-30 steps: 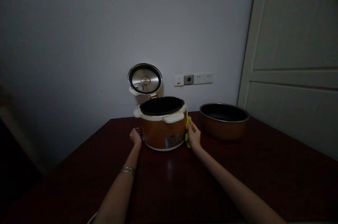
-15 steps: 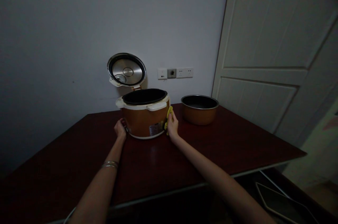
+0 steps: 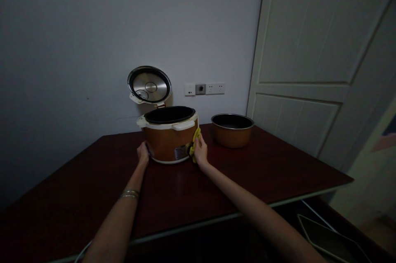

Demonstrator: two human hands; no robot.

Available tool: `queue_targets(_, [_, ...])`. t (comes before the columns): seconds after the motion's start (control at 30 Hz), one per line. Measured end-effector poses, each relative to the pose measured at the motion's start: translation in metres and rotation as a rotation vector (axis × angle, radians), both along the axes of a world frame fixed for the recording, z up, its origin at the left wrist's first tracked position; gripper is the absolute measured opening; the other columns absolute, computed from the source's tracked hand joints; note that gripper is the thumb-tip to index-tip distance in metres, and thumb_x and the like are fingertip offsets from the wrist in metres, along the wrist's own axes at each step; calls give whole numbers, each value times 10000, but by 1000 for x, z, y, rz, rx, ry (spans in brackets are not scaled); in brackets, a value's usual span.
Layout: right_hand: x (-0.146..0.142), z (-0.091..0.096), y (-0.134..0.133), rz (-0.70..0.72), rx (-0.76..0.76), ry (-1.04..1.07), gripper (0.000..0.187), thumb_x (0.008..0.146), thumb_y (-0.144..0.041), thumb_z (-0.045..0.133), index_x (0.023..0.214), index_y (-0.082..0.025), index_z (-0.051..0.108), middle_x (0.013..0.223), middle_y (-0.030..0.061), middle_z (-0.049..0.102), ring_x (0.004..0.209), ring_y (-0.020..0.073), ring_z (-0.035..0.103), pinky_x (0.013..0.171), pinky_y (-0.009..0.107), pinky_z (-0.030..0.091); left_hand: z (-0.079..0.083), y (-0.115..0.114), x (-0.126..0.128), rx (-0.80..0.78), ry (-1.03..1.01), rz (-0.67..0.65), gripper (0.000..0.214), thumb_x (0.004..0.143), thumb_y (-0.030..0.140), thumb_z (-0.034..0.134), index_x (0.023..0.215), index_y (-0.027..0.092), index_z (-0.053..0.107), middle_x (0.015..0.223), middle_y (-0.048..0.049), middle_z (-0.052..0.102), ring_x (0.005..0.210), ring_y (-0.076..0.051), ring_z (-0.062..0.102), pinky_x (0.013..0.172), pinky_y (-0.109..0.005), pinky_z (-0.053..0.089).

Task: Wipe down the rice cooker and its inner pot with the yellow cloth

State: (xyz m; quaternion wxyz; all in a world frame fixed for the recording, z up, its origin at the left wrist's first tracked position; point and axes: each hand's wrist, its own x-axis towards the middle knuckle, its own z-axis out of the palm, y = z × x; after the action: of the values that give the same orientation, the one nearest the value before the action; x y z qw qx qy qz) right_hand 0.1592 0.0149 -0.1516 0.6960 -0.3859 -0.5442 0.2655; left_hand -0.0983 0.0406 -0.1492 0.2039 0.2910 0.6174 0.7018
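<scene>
An orange rice cooker (image 3: 165, 141) with a white rim stands on the dark red table (image 3: 235, 176), its round metal-lined lid (image 3: 149, 86) hinged open at the back. My left hand (image 3: 142, 153) rests against the cooker's lower left side, fingers curled on it. My right hand (image 3: 201, 151) presses a yellow cloth (image 3: 195, 139) against the cooker's right side. The cooker's inside looks dark.
An orange inner pot (image 3: 232, 130) sits on the table to the right of the cooker. Wall sockets (image 3: 204, 88) are behind it. A white door (image 3: 312, 69) stands at the right. The table's front edge (image 3: 278, 203) runs below my right arm.
The view has swung so the cooker sits further left and the table edge and door show. My right hand with the cloth has slid slightly lower on the cooker's side.
</scene>
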Motion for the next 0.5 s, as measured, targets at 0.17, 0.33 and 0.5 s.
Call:
queue_targets(0.17, [6, 1, 0, 3, -79, -75, 546, 889, -437, 369, 1369, -178, 407, 1356, 96, 499, 1251, 228, 464, 1047, 449, 348, 0, -3, 1, 14, 14, -11, 243, 705, 346, 471, 565, 170, 564, 542, 19, 507, 611, -161, 479, 643, -285, 406])
queue_targets(0.33, [12, 37, 13, -7, 96, -152, 544, 916, -443, 302, 1405, -210, 349, 1436, 69, 403, 1327, 198, 363, 1093, 442, 272, -4, 2, -2, 13, 19, -28, 243, 708, 351, 468, 588, 168, 575, 574, 19, 522, 607, -152, 463, 633, -276, 388])
queue_targets(0.5, [10, 0, 13, -57, 23, -214, 541, 931, -340, 254, 1446, -178, 244, 1383, 118, 462, 1282, 207, 426, 1058, 454, 329, -9, 8, -5, 31, 0, -47, 257, 704, 366, 466, 626, 161, 598, 603, 8, 551, 626, -155, 486, 653, -277, 388])
